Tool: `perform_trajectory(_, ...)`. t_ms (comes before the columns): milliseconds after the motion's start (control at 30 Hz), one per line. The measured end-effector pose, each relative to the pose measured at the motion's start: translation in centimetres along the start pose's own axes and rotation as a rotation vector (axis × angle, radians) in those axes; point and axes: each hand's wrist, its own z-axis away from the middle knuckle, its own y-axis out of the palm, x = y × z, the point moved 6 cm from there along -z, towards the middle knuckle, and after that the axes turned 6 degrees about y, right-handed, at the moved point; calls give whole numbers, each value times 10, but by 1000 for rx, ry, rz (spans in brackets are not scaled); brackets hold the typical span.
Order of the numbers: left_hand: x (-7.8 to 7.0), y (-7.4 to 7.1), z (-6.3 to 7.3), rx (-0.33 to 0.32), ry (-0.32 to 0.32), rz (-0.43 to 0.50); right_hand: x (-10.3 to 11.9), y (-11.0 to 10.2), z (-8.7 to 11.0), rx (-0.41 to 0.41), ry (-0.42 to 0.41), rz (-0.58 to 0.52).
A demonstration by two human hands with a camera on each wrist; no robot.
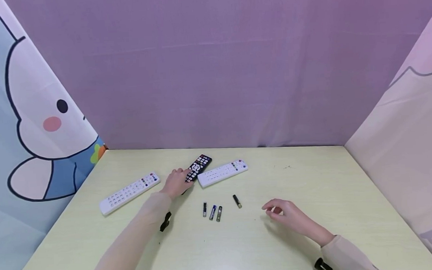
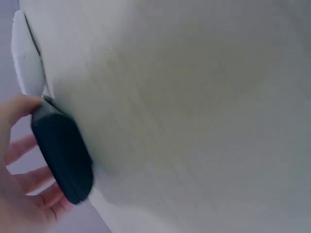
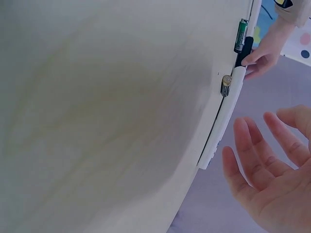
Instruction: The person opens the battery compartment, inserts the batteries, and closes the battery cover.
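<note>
My left hand (image 1: pixel 176 183) grips the lower end of a black remote control (image 1: pixel 201 164) near the back of the table. In the left wrist view the thumb lies on one side of the black remote's end (image 2: pixel 63 155) and the fingers on the other. Touching or nearly touching it is a white remote control (image 1: pixel 223 172). My right hand (image 1: pixel 287 216) hovers over the table with fingers loosely bent and holds nothing. The closest thing to it is a small battery (image 1: pixel 237 201), lying apart from a group of batteries (image 1: pixel 212 212).
A second white remote control (image 1: pixel 130 193) lies slanted on the left of the pale table (image 1: pixel 313 179). A purple cloth (image 1: pixel 212 70) hangs behind the table, with printed cloths (image 1: pixel 39 119) at the sides.
</note>
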Motion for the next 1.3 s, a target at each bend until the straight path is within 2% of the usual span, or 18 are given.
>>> perform_trajectory(367,7,-6,5,-1,-7,-2,0,1,1,10,15,-3)
perform_trajectory(533,12,-7,9,-12,-52,68,1,1,0,12,14,-2)
perform_trajectory(733,19,-6,14,-61,-144,264,2,1,0,14,10,3)
perform_trajectory(967,21,-7,19,-42,-231,470,3,1,-1,9,-7,-4)
perform_trajectory(1133,15,-12,22,-69,-245,665,2,3,-1,19,-2,-9)
perform_trajectory(1300,10,-14,27,-66,-324,847,4,4,-1,31,-9,-17)
